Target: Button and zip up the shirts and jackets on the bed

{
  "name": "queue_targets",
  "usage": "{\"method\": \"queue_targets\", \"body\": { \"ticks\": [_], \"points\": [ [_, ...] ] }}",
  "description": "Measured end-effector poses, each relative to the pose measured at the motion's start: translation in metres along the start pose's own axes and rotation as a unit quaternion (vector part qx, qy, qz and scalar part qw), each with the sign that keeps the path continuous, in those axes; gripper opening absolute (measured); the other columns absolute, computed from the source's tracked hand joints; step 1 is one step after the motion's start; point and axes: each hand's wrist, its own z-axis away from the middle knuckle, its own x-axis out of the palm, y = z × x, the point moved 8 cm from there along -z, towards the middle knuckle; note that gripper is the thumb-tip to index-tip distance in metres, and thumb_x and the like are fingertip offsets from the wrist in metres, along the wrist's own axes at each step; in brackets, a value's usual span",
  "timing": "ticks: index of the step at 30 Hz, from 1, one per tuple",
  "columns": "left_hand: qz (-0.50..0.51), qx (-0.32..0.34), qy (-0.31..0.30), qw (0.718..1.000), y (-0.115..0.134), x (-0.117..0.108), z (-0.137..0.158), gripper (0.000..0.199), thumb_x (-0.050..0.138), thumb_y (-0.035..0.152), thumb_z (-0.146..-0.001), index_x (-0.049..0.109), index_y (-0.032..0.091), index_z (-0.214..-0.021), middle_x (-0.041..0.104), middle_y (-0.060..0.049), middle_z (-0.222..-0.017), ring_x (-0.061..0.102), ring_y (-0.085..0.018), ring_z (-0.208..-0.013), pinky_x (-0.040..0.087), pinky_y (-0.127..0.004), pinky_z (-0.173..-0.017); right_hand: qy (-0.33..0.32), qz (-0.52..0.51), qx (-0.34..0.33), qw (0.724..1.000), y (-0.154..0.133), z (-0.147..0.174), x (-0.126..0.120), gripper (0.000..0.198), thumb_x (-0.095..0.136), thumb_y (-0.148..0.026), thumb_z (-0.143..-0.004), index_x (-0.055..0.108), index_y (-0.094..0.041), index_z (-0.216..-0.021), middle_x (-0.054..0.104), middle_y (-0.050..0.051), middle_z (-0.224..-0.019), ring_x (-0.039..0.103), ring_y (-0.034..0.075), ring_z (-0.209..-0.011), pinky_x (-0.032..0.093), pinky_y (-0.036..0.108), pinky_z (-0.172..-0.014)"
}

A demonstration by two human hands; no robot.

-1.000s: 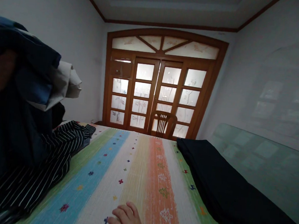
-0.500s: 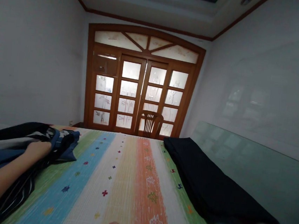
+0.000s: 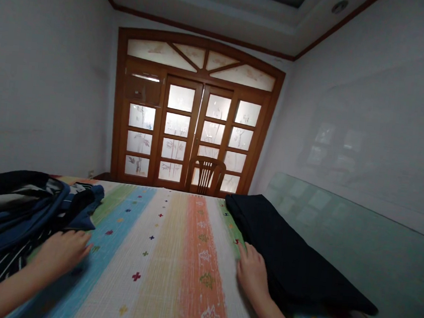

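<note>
On the left lies a loose heap of dark blue, black and grey clothes point(image 3: 38, 207), with black-and-white striped cloth at its near side. My left hand point(image 3: 64, 249) is just in front of that heap, its fingers partly stretched and nothing visible in them. My right hand point(image 3: 254, 272) is at the left edge of a black folded garment point(image 3: 286, 246), fingers pointing forward over the striped cloth; whether it touches the garment I cannot tell. The garment is flat and neatly layered.
A striped, patterned cloth point(image 3: 165, 254) covers the surface between the two piles. A pale green glass-like panel point(image 3: 340, 226) leans along the right wall. Beyond the far edge stand a wooden chair point(image 3: 206, 171) and wooden doors with frosted panes point(image 3: 177, 125).
My left hand has let go of the clothes heap and moved right and nearer. My right hand has come up from the bottom edge to beside the black garment.
</note>
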Motion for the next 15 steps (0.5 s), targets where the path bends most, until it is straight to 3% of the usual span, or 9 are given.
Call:
{"method": "queue_targets", "body": {
  "ticks": [4, 7, 12, 15],
  "points": [
    [0.081, 0.075, -0.084, 0.990, 0.048, 0.020, 0.029, 0.043, 0.028, 0.037, -0.074, 0.059, 0.015, -0.096, 0.061, -0.010, -0.100, 0.055, -0.026, -0.092, 0.039, -0.039, -0.080, -0.052, 0.129, 0.086, 0.987, 0.059, 0.001, 0.008, 0.040, 0.042, -0.007, -0.073, 0.050, -0.008, -0.112, 0.052, 0.017, -0.110, 0.052, 0.028, -0.093, 0.040, 0.036, -0.072],
    [0.114, 0.096, -0.097, 0.984, 0.068, 0.021, 0.040, 0.046, 0.027, 0.040, -0.074, 0.059, 0.016, -0.097, 0.060, -0.010, -0.102, 0.054, -0.026, -0.095, 0.038, -0.039, -0.083, -0.114, 0.111, 0.116, 0.980, 0.079, 0.007, 0.011, 0.034, 0.035, -0.015, -0.080, 0.051, -0.014, -0.111, 0.059, 0.013, -0.097, 0.058, 0.023, -0.078, 0.043, 0.029, -0.056],
    [0.151, 0.125, -0.084, 0.977, 0.092, 0.014, 0.049, 0.039, 0.029, 0.038, -0.075, 0.061, 0.021, -0.089, 0.064, -0.007, -0.092, 0.058, -0.023, -0.085, 0.041, -0.034, -0.074, -0.156, 0.046, 0.165, 0.973, 0.098, 0.009, 0.001, 0.033, 0.029, -0.015, -0.083, 0.054, -0.018, -0.105, 0.062, 0.006, -0.096, 0.060, 0.018, -0.078, 0.042, 0.024, -0.054],
    [0.202, 0.135, -0.086, 0.966, 0.104, 0.014, 0.053, 0.036, 0.032, 0.038, -0.074, 0.062, 0.021, -0.083, 0.065, -0.007, -0.084, 0.058, -0.022, -0.078, 0.041, -0.031, -0.068, -0.141, 0.023, 0.158, 0.977, 0.083, 0.011, -0.014, 0.032, 0.031, -0.014, -0.082, 0.053, -0.020, -0.105, 0.062, 0.003, -0.099, 0.060, 0.018, -0.081, 0.042, 0.024, -0.057]
  ]
}}
